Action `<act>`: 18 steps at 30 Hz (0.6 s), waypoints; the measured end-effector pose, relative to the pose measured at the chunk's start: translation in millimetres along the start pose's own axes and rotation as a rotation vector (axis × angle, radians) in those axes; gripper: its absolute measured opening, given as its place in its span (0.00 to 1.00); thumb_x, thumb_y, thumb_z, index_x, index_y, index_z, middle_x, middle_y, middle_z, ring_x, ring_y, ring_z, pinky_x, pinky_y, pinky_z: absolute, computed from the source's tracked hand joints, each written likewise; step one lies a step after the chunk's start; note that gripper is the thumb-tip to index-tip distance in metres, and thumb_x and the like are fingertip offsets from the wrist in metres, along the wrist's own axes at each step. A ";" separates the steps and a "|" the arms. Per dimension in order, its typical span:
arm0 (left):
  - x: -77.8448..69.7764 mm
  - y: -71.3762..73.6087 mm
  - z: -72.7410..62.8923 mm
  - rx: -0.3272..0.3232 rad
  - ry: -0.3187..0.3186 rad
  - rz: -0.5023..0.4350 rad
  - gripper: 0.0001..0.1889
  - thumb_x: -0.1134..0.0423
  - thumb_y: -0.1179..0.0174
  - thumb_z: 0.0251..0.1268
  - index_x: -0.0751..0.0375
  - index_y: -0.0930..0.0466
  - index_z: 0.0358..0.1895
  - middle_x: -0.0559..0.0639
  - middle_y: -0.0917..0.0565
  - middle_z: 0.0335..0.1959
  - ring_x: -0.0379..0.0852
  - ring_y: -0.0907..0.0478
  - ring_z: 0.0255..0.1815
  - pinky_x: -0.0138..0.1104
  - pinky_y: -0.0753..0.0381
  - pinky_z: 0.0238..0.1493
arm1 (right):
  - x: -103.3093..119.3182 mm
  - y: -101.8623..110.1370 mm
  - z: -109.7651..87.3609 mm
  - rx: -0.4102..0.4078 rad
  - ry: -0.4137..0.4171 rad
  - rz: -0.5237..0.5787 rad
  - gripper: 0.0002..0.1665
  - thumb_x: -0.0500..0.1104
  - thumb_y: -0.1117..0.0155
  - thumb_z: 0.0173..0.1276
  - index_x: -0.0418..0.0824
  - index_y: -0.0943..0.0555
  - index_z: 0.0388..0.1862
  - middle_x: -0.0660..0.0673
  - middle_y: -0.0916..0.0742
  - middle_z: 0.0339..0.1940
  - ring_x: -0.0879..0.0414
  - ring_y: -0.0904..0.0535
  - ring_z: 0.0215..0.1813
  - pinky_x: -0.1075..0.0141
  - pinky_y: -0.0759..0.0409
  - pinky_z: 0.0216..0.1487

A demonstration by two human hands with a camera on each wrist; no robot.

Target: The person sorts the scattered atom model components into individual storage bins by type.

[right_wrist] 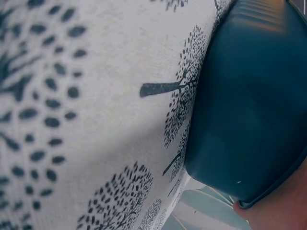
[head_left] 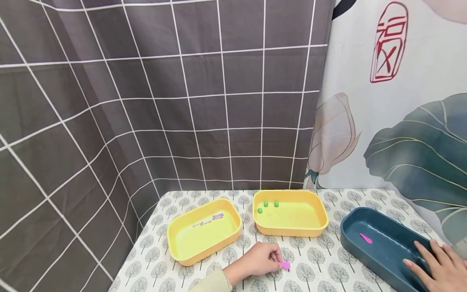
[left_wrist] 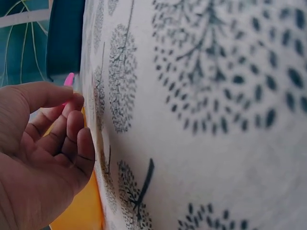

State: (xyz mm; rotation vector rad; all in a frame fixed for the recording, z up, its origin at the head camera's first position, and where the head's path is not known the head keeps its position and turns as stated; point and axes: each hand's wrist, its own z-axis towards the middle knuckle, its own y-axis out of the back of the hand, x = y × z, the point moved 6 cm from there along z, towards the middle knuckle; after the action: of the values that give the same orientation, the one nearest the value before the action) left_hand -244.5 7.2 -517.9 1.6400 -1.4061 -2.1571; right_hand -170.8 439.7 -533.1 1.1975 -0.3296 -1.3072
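Observation:
My left hand [head_left: 260,259] pinches a small bright pink piece [head_left: 285,265] just above the tree-print cloth. In the left wrist view, a slim end of the pink piece [left_wrist: 70,80] sticks out past the thumb and forefinger; its exact kind cannot be told. The right hand [head_left: 443,263] rests over the near end of a dark blue tray [head_left: 352,239], fingers spread and fairly straight. Inside that tray lies another pink piece [head_left: 366,238], slender and tapered. Only part of the right hand [right_wrist: 276,206] shows by the tray's rim in the right wrist view.
A yellow tray [head_left: 204,253] at the left contains several thin purple sticks [head_left: 217,216]. Another yellow tray [head_left: 292,232], farther back, has three small green balls [head_left: 276,204] in it. A dark checked curtain [head_left: 204,113] hangs behind the cloth-covered table [head_left: 313,280].

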 end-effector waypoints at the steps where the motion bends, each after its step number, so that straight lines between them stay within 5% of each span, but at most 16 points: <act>1: -0.4 0.3 0.8 0.000 -0.004 -0.006 0.09 0.68 0.27 0.56 0.51 0.19 0.29 0.31 0.23 0.22 0.26 0.27 0.24 0.21 0.25 0.32 | 0.7 2.0 0.8 -0.003 0.006 0.003 0.81 0.94 0.52 0.34 0.70 0.89 0.71 0.30 0.75 0.79 0.17 0.68 0.75 0.27 0.61 0.71; 7: -6.4 3.5 4.8 0.002 -0.037 -0.016 0.09 0.68 0.28 0.56 0.52 0.20 0.30 0.31 0.23 0.23 0.25 0.27 0.26 0.20 0.24 0.34 | 4.4 6.7 0.7 0.003 -0.002 0.005 0.80 0.94 0.52 0.34 0.69 0.89 0.70 0.21 0.58 0.77 0.16 0.56 0.71 0.26 0.58 0.70; 13: -16.4 4.5 9.7 -0.015 -0.071 -0.026 0.08 0.70 0.29 0.56 0.54 0.18 0.30 0.32 0.23 0.24 0.24 0.28 0.26 0.19 0.23 0.34 | 4.8 1.8 -3.7 0.003 -0.008 0.002 0.81 0.94 0.52 0.32 0.70 0.88 0.70 0.30 0.74 0.79 0.16 0.59 0.72 0.26 0.57 0.69; 15: -19.3 4.1 12.0 -0.020 -0.081 -0.028 0.07 0.70 0.29 0.57 0.54 0.17 0.31 0.31 0.23 0.24 0.24 0.28 0.27 0.19 0.23 0.34 | 4.7 0.2 -4.7 -0.001 -0.019 0.002 0.81 0.94 0.51 0.31 0.71 0.89 0.70 0.42 0.81 0.78 0.17 0.63 0.74 0.26 0.58 0.70; 18: -23.5 4.0 14.9 -0.025 -0.087 -0.039 0.07 0.70 0.29 0.57 0.55 0.17 0.31 0.32 0.23 0.24 0.23 0.28 0.27 0.18 0.23 0.35 | 4.4 0.1 -4.0 -0.022 -0.010 -0.003 0.81 0.94 0.53 0.31 0.71 0.88 0.71 0.46 0.82 0.78 0.19 0.73 0.75 0.26 0.59 0.70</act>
State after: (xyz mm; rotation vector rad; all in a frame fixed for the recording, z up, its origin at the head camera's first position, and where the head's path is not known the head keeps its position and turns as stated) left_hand -248.2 27.0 -498.3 1.5969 -1.3737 -2.2843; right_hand -166.3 437.9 -536.5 1.1740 -0.3205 -1.3162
